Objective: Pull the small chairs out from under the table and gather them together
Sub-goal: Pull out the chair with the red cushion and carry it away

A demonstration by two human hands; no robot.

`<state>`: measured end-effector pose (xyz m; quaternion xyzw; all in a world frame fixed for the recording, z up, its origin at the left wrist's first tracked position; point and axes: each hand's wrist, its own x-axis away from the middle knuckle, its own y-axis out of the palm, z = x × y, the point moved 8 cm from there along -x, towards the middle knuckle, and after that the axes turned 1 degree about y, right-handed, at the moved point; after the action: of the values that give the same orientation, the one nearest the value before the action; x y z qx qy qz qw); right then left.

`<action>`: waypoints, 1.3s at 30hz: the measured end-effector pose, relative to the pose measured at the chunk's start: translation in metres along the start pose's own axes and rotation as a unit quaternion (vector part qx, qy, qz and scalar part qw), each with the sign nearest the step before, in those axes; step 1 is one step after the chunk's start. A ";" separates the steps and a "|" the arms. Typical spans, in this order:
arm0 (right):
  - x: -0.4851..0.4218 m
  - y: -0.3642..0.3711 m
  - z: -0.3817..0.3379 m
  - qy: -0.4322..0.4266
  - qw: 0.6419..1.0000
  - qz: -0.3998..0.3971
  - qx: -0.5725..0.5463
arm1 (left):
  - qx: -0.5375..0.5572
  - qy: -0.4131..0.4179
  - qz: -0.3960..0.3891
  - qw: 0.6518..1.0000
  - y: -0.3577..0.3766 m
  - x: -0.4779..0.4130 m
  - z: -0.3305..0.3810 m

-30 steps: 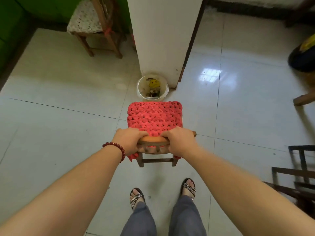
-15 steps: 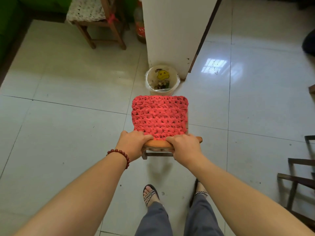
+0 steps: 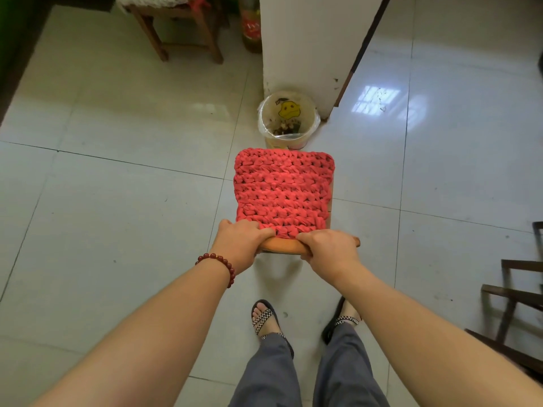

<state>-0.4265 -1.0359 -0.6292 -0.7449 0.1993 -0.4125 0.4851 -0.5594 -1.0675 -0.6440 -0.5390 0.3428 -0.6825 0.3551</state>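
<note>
A small wooden chair with a red crocheted seat cushion (image 3: 283, 190) is in front of me over the white tiled floor. Both hands grip the top rail of its backrest: my left hand (image 3: 239, 243) on the left end, my right hand (image 3: 329, 249) on the right end. The chair's legs are hidden under the seat. A second small wooden chair with a white lace cushion (image 3: 176, 24) stands at the top left, by the green wall.
A lined waste bin (image 3: 289, 118) stands just beyond the red chair, against a white pillar (image 3: 311, 39). A bottle (image 3: 251, 24) stands behind the pillar. Dark wooden chair frames (image 3: 517, 304) are at the right edge. My sandalled feet are below.
I have stepped forward carrying the red chair toward the bin and pillar. The seat now looks larger and flatter to the camera. Both hands keep the same grip.
</note>
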 end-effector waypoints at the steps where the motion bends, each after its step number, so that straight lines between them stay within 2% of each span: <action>1: 0.001 0.004 0.000 0.002 1.000 -0.005 -0.003 | 0.000 0.001 0.002 1.000 0.003 0.001 0.001; 18: 0.029 0.055 -0.009 -0.026 0.999 -0.018 -0.025 | 0.024 -0.009 0.009 1.000 0.051 0.031 0.011; 25: 0.033 0.067 -0.010 -0.026 0.998 -0.038 -0.039 | 0.008 -0.017 -0.021 1.000 0.064 0.034 0.011; 32: 0.033 0.064 -0.009 -0.024 0.999 -0.009 -0.038 | 0.010 -0.016 -0.040 0.999 0.064 0.031 0.011; 36: 0.033 0.060 -0.006 -0.024 0.995 -0.023 -0.097 | 0.040 -0.020 -0.055 0.997 0.064 0.034 0.011; 39: 0.033 0.047 -0.003 -0.035 0.987 -0.018 -0.153 | 0.083 -0.005 -0.037 0.996 0.048 0.037 0.017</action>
<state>-0.4049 -1.0815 -0.6563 -0.8279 0.2293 -0.3593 0.3645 -0.5434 -1.1257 -0.6637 -0.5234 0.2627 -0.7184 0.3754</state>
